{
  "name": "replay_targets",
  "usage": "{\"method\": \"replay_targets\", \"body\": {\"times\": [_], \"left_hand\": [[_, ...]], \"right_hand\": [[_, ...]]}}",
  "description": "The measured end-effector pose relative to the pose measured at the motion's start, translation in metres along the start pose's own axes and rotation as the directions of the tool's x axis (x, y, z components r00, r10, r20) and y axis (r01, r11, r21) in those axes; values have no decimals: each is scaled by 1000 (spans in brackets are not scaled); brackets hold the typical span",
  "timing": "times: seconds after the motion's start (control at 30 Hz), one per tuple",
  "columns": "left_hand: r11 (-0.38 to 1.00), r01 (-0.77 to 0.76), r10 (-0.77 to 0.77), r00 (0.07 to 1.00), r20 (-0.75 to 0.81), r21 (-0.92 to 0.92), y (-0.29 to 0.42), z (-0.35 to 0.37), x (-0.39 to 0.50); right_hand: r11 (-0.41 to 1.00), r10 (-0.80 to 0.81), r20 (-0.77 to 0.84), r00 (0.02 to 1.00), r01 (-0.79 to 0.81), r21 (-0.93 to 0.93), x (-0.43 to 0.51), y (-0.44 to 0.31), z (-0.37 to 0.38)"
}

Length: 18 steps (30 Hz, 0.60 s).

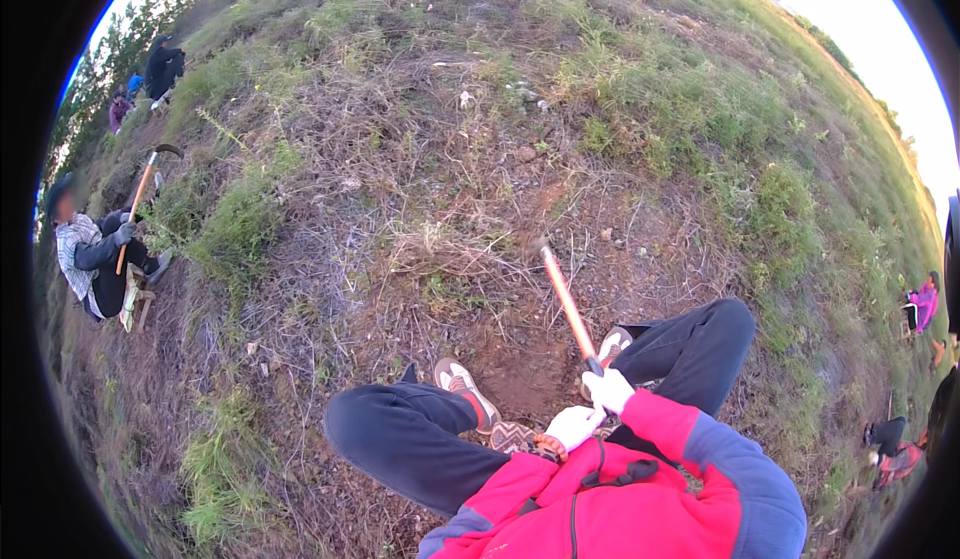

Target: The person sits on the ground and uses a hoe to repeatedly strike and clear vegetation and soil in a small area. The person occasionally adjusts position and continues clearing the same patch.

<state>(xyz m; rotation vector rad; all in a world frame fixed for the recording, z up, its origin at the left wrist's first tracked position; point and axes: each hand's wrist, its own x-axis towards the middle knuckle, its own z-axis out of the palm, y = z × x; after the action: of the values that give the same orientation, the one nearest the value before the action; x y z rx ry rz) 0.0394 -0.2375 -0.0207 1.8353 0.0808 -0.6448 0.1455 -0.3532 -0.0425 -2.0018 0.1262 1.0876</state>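
Observation:
A long wooden-handled tool point(568, 304), blurred at its far tip, slants up and left from my hands over the ground; the shape of its head cannot be made out. My right hand point(609, 389), in a white glove, grips the dark lower part of the handle. My left hand point(574, 425), also white-gloved with an orange bead bracelet point(551, 445) at the wrist, closes around the handle's end just below. Beyond my shoes lies a heap of dry stalks point(450, 255) on bare reddish soil point(525, 379).
At the left a person point(90, 259) sits on a low wooden stool point(142, 308), holding a sickle point(139, 199). Other people sit at the upper left and far right. Green shrubs point(240, 236) and dry grass cover the slope. My shoes point(463, 386) flank the bare soil.

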Motion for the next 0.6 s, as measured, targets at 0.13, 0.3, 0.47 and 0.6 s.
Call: {"method": "replay_targets", "body": {"times": [0.13, 0.3, 0.47, 0.6], "left_hand": [[998, -17, 26, 984, 178, -56, 2, 0, 1], [997, -1, 12, 990, -137, 82, -10, 4, 4], [999, -44, 44, 993, -113, 3, -13, 6, 6], [999, 15, -19, 997, -68, -48, -7, -1, 7]], "right_hand": [[957, 52, 54, 997, -66, 283, -35, -2, -11], [924, -165, -195, 967, 220, 312, 26, -48, -34], [905, -94, -318, 943, 214, 368, 149, -105, -71], [898, -12, -249, 968, 120, 424, 167, -92, -46]]}}
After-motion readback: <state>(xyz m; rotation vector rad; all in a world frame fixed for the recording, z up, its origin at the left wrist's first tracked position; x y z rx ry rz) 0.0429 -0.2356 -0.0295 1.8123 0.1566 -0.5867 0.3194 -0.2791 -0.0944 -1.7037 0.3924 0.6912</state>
